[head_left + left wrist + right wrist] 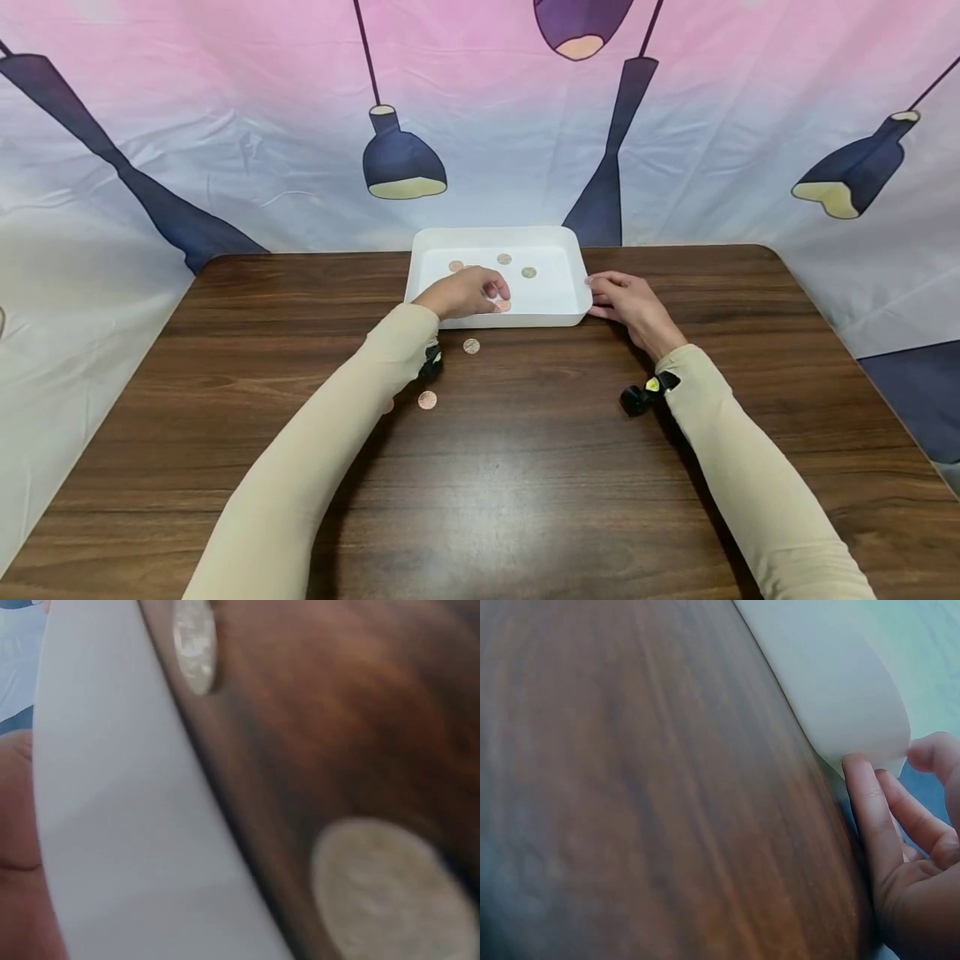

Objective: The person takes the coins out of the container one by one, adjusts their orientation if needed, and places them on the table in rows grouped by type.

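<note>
Sleeve (300,467) nearest; coin (506,306) at left hand's (467,292) fingers, grip unclear; right hand's (630,305) fingers apart, touching tray (517,320).

Tabletop (525,433): wood-grained, smooth, throwing back a glossy patch of light
Tray (517,321): smooth plastic, by the look of it
Silvery coin (195,649): shiny metal, surface rough with relief
Coppery coin (427,400): metal too
Backdrop (300,150): creased cloth, faintly shiny
Sleeves (322,442): matt cloth, softly wrinkled
</note>
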`<state>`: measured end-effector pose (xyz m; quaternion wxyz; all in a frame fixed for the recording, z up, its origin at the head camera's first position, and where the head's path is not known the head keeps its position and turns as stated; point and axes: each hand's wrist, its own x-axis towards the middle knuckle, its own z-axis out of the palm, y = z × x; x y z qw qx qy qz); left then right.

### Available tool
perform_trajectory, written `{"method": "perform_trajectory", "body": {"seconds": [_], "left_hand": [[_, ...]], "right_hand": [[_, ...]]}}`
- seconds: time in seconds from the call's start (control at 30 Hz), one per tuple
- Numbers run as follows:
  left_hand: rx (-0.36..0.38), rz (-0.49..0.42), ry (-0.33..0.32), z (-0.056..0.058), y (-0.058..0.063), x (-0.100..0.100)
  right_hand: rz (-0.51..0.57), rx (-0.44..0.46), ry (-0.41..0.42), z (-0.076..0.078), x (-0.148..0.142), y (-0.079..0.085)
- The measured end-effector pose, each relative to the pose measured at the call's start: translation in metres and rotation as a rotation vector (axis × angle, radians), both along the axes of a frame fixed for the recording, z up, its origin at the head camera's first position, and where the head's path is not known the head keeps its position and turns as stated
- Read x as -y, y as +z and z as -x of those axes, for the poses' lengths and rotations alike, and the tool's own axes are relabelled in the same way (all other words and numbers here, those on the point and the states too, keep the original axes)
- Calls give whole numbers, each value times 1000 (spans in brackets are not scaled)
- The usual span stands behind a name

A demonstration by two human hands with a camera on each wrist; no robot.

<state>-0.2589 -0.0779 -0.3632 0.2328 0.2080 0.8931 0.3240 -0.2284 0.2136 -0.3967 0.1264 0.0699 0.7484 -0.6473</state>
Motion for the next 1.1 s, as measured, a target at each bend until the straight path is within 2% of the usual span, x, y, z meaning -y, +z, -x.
{"method": "perform_trajectory", "body": {"seconds": [0.07, 0.27, 0.57, 0.87, 1.1], "left_hand": [[2, 34, -24, 0, 3, -2], [14, 104, -36, 0, 6, -6], [-116, 109, -91, -6, 5, -3], [-84, 89, -113, -6, 8, 7], [-121, 54, -131, -4, 4, 8]], "right_hand": [[0, -4, -4, 0, 0, 0], [5, -21, -3, 0, 0, -1], [21, -24, -7, -1, 0, -1], [28, -17, 2, 0, 1, -1], [31, -10, -4, 0, -1, -1]]}}
